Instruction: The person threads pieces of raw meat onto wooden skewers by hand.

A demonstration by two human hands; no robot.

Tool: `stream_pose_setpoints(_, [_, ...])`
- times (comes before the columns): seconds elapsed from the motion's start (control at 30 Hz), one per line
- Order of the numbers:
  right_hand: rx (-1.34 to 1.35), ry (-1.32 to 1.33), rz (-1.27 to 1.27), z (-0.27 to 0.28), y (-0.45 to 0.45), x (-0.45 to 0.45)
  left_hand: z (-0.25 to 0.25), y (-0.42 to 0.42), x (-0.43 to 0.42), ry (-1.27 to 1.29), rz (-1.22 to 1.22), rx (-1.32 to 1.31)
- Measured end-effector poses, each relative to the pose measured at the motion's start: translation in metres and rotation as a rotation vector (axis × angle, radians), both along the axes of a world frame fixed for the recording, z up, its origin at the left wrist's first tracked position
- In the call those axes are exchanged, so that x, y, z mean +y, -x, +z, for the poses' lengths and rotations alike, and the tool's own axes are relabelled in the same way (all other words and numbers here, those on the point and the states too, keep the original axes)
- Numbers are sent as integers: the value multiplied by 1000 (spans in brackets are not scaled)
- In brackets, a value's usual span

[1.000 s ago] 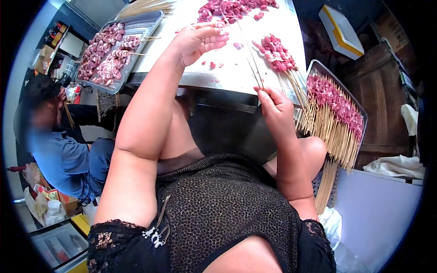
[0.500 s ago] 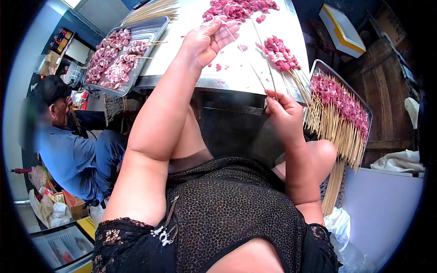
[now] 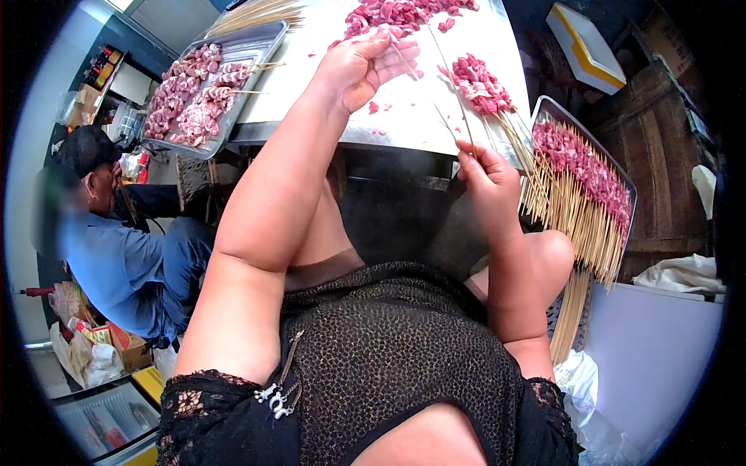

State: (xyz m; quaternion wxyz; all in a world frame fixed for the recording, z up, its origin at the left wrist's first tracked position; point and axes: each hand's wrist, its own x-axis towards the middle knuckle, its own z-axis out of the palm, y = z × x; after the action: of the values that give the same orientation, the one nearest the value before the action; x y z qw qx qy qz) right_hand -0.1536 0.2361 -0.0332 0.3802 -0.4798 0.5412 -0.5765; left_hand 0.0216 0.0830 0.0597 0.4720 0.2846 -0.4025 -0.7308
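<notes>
Over the white tabletop (image 3: 311, 109), my left hand (image 3: 361, 70) is raised, palm up, its thumb and forefinger pinched by a small bit of meat at the pile of raw meat pieces (image 3: 388, 15). Its other fingers are spread. Thin wooden skewers (image 3: 443, 58) stand up from my right hand (image 3: 491, 182), which pinches their lower ends at the table's front edge. Beside them on the right lie meat skewers (image 3: 478, 85), handles towards me. How far the skewer tips are from the left hand's meat is hard to tell.
A metal tray (image 3: 268, 58) of skewered meat stands at the left, a fuller tray (image 3: 631, 225) at the right. Bare skewers (image 3: 260, 15) lie at the back left. A person (image 3: 132, 248) in blue sits at the left. A white box (image 3: 587, 50) is at the back right.
The view has shifted, so the table and trays sit slightly further right than in the earliest frame. My left hand has turned palm up near the pile. My right hand still holds the skewers.
</notes>
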Motion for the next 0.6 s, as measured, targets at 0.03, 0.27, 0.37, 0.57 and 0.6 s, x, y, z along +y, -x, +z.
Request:
stream_pose_setpoints(0.03, [-30, 9, -7, 0, -1, -1, -1, 0, 0, -5, 0, 1])
stream_pose_setpoints(0.27, [-154, 13, 56, 5, -12, -4, -8, 5, -1, 2, -80, -12])
stream_pose_setpoints(0.37, [-275, -46, 89, 6, -13, -7, -16, 13, 9, 3, -143, -72])
stream_pose_setpoints(0.57, [-369, -28, 48, 3, -12, -9, -26, 22, 28, 6, -341, -338])
stream_pose_setpoints(0.6, [-368, -28, 50, 2, -11, -9, -20, 19, 25, 6, -339, -338])
